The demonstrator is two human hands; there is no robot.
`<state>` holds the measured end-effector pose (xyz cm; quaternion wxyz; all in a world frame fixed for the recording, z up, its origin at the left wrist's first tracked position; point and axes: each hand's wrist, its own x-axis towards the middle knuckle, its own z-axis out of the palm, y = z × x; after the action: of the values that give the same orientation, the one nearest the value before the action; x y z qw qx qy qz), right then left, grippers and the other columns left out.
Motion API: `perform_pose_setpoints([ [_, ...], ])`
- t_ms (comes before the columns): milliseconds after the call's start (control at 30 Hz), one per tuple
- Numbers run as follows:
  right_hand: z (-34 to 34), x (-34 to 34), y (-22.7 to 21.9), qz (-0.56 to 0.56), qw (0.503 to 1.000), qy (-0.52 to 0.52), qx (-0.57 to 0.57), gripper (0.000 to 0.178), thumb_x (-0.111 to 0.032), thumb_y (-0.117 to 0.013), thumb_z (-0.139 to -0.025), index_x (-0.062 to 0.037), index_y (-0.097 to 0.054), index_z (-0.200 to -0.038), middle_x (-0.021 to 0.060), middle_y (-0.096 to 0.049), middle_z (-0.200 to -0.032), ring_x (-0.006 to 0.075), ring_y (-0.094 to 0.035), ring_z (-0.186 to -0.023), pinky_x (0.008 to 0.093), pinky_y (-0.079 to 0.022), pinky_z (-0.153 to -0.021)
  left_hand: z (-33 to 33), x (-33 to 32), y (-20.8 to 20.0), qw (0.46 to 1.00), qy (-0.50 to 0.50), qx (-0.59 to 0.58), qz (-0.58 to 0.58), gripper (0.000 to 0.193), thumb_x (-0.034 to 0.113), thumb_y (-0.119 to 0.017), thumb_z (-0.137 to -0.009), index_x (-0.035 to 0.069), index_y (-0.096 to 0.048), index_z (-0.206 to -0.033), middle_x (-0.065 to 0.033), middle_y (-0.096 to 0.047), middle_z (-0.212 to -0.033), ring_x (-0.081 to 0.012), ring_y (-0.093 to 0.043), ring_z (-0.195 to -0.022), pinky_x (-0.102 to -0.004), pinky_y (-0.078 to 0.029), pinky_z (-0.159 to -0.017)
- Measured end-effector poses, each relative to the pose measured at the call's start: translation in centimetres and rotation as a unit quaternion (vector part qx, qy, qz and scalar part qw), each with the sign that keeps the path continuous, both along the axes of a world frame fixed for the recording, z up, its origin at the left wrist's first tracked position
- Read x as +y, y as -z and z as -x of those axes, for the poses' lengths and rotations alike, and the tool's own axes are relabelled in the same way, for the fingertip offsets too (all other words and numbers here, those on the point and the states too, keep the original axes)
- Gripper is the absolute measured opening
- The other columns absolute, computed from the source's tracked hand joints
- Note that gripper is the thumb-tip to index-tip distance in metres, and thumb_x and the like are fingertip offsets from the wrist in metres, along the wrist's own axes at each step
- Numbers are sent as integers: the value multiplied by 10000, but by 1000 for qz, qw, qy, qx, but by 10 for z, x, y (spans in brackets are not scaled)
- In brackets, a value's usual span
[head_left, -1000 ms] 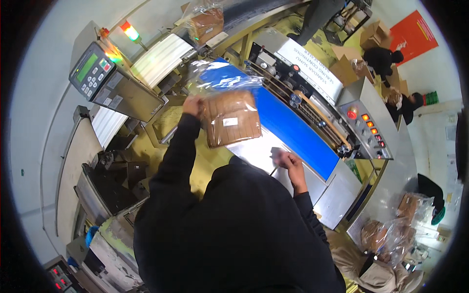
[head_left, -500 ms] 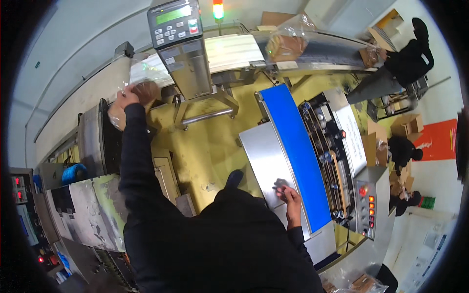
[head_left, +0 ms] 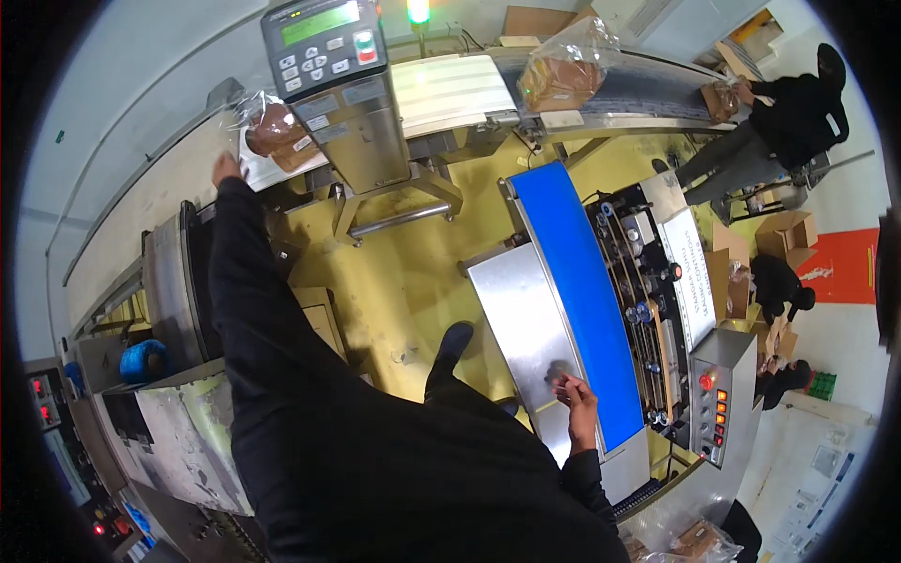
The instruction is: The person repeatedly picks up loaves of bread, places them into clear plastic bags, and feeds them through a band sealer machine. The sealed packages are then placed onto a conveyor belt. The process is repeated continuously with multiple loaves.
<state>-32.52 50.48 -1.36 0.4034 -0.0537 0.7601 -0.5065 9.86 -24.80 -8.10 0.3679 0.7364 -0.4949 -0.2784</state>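
A clear plastic bag with brown contents [head_left: 278, 133] lies on the white conveyor section [head_left: 258, 171], just left of the control box. My left hand [head_left: 228, 170], slightly blurred, is apart from the bag on its left side, with fingers spread and nothing in them. Above the steel table [head_left: 502, 298] beside the blue belt [head_left: 574, 281] is my right hand [head_left: 581, 411]. Its fingers are curled together; anything inside them is hidden. A dark smudge below the fingertips looks like a reflection in the steel.
A keypad control box [head_left: 324, 47] stands over the conveyor. Farther right sits another bagged brown item [head_left: 561, 83] on the dark belt [head_left: 648, 92]. A roller machine [head_left: 648, 314] borders the blue belt. A co-worker [head_left: 793, 117] handles a bag at the far right, near open cartons [head_left: 788, 235].
My left hand has let go of the bag and drawn left; the bag now lies farther right on the white conveyor. The view has shifted slightly, and my right hand stays by the blue belt.
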Motion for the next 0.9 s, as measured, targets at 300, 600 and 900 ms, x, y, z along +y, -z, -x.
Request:
perform_pose_setpoints([
  [300, -2, 100, 29, 7, 979, 90, 185, 214, -190, -581, -895, 8, -661, -900, 48, -650, -856, 126, -579, -776, 269, -463, -734, 197, 343, 276, 815, 526, -122, -209, 328, 380, -590, -777, 82, -633, -908, -157, -618, -863, -336, -586, -815, -451, -465, -745],
  [600, 17, 353, -15, 35, 790, 534, 299, 66, -63, -600, -844, -12, -637, -864, 53, -657, -848, 102, -588, -768, 249, -465, -668, 281, 673, 198, 386, 820, -120, -406, 318, 321, -574, -842, 52, -617, -1006, -147, -616, -991, -289, -579, -941, -400, -453, -828],
  [900, -78, 678, -96, -290, 301, 702, 577, 444, -53, -677, -725, -39, -495, -1130, 139, -501, -1146, 265, -494, -1064, 362, -379, -909, 371, 938, -4, 89, 953, 4, -289, 321, 240, -598, -872, 25, -591, -1110, -129, -607, -1100, -238, -570, -1052, -343, -444, -904],
])
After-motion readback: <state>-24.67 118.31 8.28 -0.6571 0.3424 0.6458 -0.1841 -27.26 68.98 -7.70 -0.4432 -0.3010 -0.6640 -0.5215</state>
